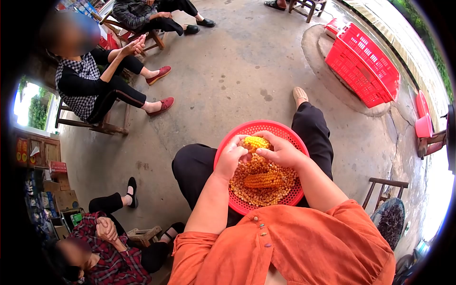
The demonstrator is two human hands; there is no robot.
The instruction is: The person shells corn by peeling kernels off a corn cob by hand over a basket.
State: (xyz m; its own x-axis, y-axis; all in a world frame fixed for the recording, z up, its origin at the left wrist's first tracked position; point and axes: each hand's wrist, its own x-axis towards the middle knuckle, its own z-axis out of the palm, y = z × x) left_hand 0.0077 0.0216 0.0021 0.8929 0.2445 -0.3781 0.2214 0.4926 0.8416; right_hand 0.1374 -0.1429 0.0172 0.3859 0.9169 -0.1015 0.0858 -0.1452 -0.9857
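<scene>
Across the legs (313,135) of the person in the orange shirt (304,242), a round red basket (259,126) sits with a bed of loose kernels (259,195) in it. Above those kernels, toward the basket's far side, the left hand (230,156) and the right hand (283,153) both grasp a yellow corn cob (256,142), with fingers and thumbs around it from either side. A darker orange cob (264,180) lies on the kernels near the basket's middle, and neither hand touches it. What worries me most is a spill: the basket seems to depend on the legs for support, though I can't see its underside, so a shifted thigh could tip it and pour kernels out. Kernels coming off sharply might also hop past the far edge, as the held cob is close to it. A slack grip could let that cob slip, though I'd expect it to fall inside. The hands reach in over the basket's left and right edges, while the torso crowds its near edge. The concrete floor (228,66) stretches beyond its far side; a red crate (363,64) stands well apart beyond it to the right, and a person in a checked top (88,78) sits well apart to its left.
</scene>
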